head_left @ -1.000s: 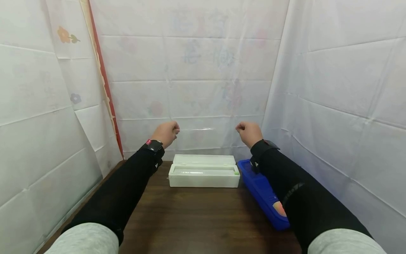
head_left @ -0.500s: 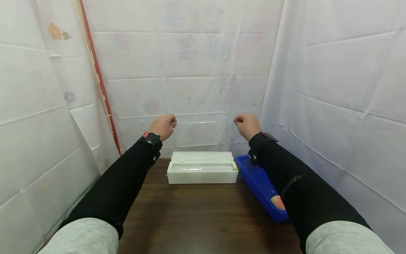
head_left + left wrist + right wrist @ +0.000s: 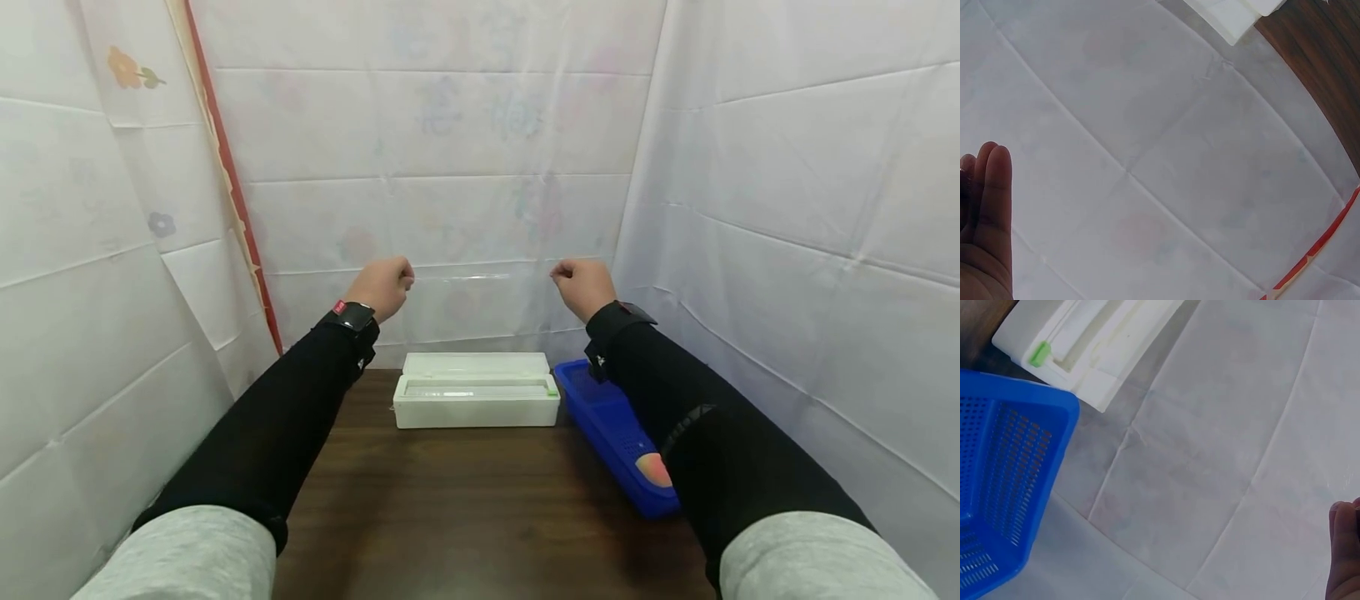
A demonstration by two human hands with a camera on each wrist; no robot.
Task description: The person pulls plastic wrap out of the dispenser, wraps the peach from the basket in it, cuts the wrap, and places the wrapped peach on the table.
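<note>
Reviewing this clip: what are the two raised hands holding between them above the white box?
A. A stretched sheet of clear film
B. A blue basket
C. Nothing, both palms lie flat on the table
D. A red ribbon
A. In the head view the left hand and right hand pinch the top edge of a clear film stretched above the white dispenser box; the blue basket sits on the table.

Near half of counter (image 3: 465, 508) is open for a pass. Far edge blocked by white dispenser box (image 3: 476, 402), blue basket (image 3: 611, 429) just beside it along the right. Sheeted walls (image 3: 787, 208) close three sides. Stretched clear film (image 3: 480, 292) above the box, probably spanning hand to hand.
</note>
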